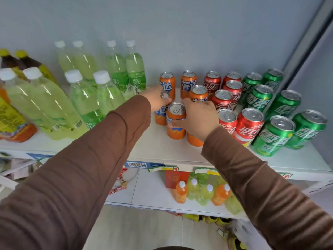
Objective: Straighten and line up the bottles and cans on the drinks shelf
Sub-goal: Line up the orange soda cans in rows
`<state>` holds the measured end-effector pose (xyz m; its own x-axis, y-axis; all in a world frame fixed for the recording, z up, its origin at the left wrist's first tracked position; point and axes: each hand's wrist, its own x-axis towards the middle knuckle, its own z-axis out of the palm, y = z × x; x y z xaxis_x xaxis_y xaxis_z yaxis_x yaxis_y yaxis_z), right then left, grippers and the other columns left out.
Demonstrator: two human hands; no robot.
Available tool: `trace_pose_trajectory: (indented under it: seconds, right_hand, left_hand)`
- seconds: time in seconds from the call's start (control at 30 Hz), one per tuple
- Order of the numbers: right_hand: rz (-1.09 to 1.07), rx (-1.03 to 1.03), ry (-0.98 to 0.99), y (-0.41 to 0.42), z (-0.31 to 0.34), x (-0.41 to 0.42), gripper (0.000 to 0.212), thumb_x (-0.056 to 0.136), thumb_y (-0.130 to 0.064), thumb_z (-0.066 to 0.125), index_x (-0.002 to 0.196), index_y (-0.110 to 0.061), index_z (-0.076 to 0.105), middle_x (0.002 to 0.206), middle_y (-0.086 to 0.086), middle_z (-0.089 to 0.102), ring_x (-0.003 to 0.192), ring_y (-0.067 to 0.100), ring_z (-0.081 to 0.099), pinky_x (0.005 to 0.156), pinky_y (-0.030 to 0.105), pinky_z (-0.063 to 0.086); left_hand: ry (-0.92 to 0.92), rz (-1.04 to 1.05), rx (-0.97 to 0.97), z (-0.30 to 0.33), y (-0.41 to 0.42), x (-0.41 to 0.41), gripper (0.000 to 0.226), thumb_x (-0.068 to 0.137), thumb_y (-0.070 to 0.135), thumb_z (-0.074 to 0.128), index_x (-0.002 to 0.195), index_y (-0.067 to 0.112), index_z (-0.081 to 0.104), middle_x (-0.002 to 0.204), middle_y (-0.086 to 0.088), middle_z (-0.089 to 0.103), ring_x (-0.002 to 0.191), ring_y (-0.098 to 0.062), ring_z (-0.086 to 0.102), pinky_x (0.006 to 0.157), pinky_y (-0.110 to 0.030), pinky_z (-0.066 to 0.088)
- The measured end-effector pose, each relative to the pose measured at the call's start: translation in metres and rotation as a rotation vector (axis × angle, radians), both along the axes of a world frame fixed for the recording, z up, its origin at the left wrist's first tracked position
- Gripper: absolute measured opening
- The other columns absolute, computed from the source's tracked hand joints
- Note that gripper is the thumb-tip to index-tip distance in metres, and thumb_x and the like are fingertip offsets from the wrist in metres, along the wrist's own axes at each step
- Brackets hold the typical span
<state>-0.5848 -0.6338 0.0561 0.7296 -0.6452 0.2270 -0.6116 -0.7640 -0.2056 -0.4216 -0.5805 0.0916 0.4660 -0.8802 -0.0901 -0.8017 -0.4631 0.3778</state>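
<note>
Orange, red and green cans stand in rows on the white shelf (158,150). My left hand (155,100) reaches in and grips an orange can (160,117) from above, hiding its upper half. My right hand (198,116) holds the front orange can (175,131), thumb across its front and fingers behind its rim. Another orange can (194,140) shows only its base under my right wrist. Three more orange cans (188,82) stand behind. Red cola cans (250,127) and green cans (273,136) stand to the right, in uneven rows.
Pale green bottles (84,98) with white caps fill the shelf's left half, beside yellow-labelled bottles (10,116) at the far left edge. A grey wall backs the shelf. A lower shelf holds small orange and green bottles (181,193). Price tags (162,168) hang on the front edge.
</note>
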Motion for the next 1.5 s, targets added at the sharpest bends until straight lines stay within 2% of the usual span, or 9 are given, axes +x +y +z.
trace_pose_trajectory:
  seconds: [0.2, 0.3, 0.37, 0.47, 0.7, 0.9, 1.03, 1.23, 1.5]
  right_hand:
    - [0.084, 0.134, -0.13, -0.004, 0.009, -0.007, 0.064, 0.066, -0.072, 0.073, 0.113, -0.03, 0.06, 0.091, -0.01, 0.065, 0.09, 0.015, 0.058, 0.098, 0.033, 0.034]
    - [0.172, 0.309, -0.328, 0.001, 0.025, -0.02, 0.048, 0.066, -0.06, 0.081, 0.102, -0.037, 0.057, 0.086, -0.018, 0.065, 0.079, -0.001, 0.06, 0.073, 0.013, 0.04]
    - [0.219, 0.479, -0.448, 0.007, 0.033, -0.03, 0.044, 0.068, -0.051, 0.085, 0.1, -0.037, 0.058, 0.088, -0.017, 0.069, 0.081, -0.002, 0.065, 0.071, 0.017, 0.047]
    - [0.215, 0.736, -0.611, 0.013, 0.036, -0.044, 0.054, 0.065, -0.043, 0.089, 0.103, -0.014, 0.062, 0.097, 0.005, 0.075, 0.09, 0.027, 0.072, 0.082, 0.048, 0.058]
    - [0.195, 1.115, -0.654, 0.026, 0.025, -0.074, 0.048, 0.072, -0.034, 0.077, 0.11, -0.007, 0.067, 0.092, 0.001, 0.077, 0.08, 0.013, 0.073, 0.064, 0.025, 0.058]
    - [0.164, 1.102, -0.651, 0.035, 0.013, -0.076, 0.061, 0.068, -0.041, 0.083, 0.115, -0.005, 0.065, 0.105, 0.013, 0.076, 0.088, 0.02, 0.073, 0.078, 0.038, 0.057]
    - [0.177, 1.023, -0.714, 0.048, -0.003, -0.069, 0.048, 0.065, -0.022, 0.091, 0.103, -0.007, 0.064, 0.09, 0.001, 0.076, 0.081, 0.01, 0.071, 0.072, 0.026, 0.056]
    - [0.085, 0.666, -0.626, 0.065, -0.036, -0.052, 0.067, 0.063, -0.052, 0.084, 0.121, -0.028, 0.061, 0.109, -0.01, 0.074, 0.1, 0.008, 0.071, 0.089, 0.042, 0.058]
    - [0.041, 0.516, -0.638, 0.067, -0.047, -0.034, 0.074, 0.072, -0.042, 0.085, 0.137, -0.023, 0.054, 0.122, -0.006, 0.071, 0.108, 0.007, 0.068, 0.092, 0.035, 0.057]
  left_hand:
    - [-0.023, -0.054, -0.035, 0.005, 0.006, 0.0, 0.025, 0.098, 0.034, 0.054, 0.109, 0.014, 0.062, 0.111, -0.008, 0.069, 0.102, -0.027, 0.064, 0.085, -0.036, 0.051]
    - [-0.106, -0.071, -0.006, 0.018, 0.013, -0.004, 0.028, 0.1, 0.036, 0.048, 0.082, 0.016, 0.057, 0.095, -0.013, 0.067, 0.076, -0.025, 0.06, 0.061, -0.029, 0.039]
    - [-0.171, -0.088, 0.001, 0.035, 0.024, -0.013, 0.036, 0.099, 0.043, 0.048, 0.07, 0.021, 0.047, 0.083, -0.009, 0.059, 0.068, -0.021, 0.051, 0.056, -0.03, 0.03]
    - [-0.235, -0.12, -0.002, 0.053, 0.041, -0.019, 0.041, 0.096, 0.053, 0.049, 0.073, 0.02, 0.052, 0.083, -0.005, 0.056, 0.081, -0.025, 0.054, 0.061, -0.033, 0.035]
    - [-0.142, -0.112, -0.012, 0.055, 0.08, -0.022, 0.063, 0.081, 0.077, 0.049, 0.081, 0.018, 0.071, 0.073, 0.002, 0.073, 0.052, -0.006, 0.069, 0.062, -0.026, 0.053]
    - [-0.148, -0.104, -0.041, 0.047, 0.1, -0.019, 0.061, 0.081, 0.077, 0.049, 0.082, 0.02, 0.072, 0.078, 0.0, 0.073, 0.059, -0.012, 0.069, 0.068, -0.033, 0.056]
    - [-0.305, -0.101, -0.101, 0.036, 0.11, -0.023, 0.061, 0.081, 0.075, 0.051, 0.097, 0.02, 0.07, 0.092, -0.002, 0.069, 0.082, -0.021, 0.061, 0.067, -0.032, 0.042]
    - [-0.404, -0.123, -0.153, 0.009, 0.108, -0.027, 0.057, 0.082, 0.07, 0.057, 0.095, 0.014, 0.063, 0.085, -0.006, 0.065, 0.076, -0.024, 0.054, 0.062, -0.034, 0.036]
    - [-0.348, -0.142, -0.125, -0.01, 0.1, -0.017, 0.055, 0.085, 0.065, 0.058, 0.101, 0.012, 0.06, 0.092, -0.008, 0.067, 0.086, -0.028, 0.06, 0.069, -0.037, 0.044]
